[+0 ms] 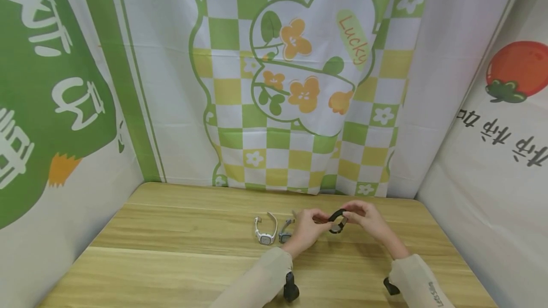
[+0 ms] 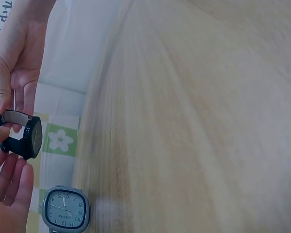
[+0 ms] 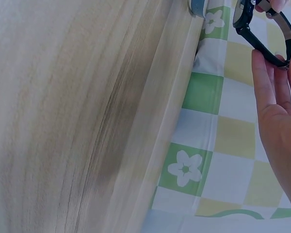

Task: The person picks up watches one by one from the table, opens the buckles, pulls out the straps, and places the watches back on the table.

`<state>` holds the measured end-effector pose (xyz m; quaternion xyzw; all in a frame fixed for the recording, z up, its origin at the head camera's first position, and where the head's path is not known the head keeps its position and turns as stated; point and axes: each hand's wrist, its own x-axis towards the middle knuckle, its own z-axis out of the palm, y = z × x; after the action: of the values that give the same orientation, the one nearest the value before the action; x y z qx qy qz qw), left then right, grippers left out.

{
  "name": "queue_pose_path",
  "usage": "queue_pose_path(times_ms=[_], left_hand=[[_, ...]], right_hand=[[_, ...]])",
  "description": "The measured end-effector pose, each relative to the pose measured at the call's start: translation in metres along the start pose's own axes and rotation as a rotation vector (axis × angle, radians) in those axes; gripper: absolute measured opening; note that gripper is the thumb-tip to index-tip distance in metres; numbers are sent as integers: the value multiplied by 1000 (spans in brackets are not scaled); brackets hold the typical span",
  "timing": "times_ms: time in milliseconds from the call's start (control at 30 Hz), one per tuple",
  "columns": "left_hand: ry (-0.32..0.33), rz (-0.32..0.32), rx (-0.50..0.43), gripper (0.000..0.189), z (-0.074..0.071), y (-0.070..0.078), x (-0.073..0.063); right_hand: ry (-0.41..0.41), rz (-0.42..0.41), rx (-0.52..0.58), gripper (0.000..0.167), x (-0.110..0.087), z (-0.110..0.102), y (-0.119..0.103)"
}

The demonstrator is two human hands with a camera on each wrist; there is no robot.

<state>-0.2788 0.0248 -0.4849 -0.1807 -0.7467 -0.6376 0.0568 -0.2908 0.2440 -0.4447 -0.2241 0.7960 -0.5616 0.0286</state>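
In the head view my left hand [image 1: 305, 229] and right hand [image 1: 369, 221] meet at a black wristwatch [image 1: 337, 228], raised above the wooden table. Its strap forms a loop, with the round face at the lower side. Left thumb and fingers pinch the watch on one side; the left wrist view shows that thumb at the band and the dark case [image 2: 37, 137] facing outward. On the other side, my right hand [image 3: 280, 114] pinches the strap end between thumb and fingers. Left of the hands, a grey-blue watch [image 1: 284, 237] stands on the table, partly covered by my left hand.
A white watch [image 1: 265, 239] stands on the table [image 1: 184, 232] farther left. Black wrist mounts [image 1: 291, 288] hang under both sleeves. A checkered green-and-yellow curtain [image 1: 295, 156] closes off the table's back edge, with printed cloth at both sides.
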Motion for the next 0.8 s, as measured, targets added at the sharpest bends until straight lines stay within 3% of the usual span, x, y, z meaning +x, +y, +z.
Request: queue_pose_path(times_ms=[500, 800], left_hand=[[19, 7, 37, 10, 1, -3, 1], [-7, -3, 8, 15, 0, -5, 0]], right_hand=[[-3, -14, 39, 26, -2, -5, 0], [-12, -5, 41, 28, -2, -7, -1]])
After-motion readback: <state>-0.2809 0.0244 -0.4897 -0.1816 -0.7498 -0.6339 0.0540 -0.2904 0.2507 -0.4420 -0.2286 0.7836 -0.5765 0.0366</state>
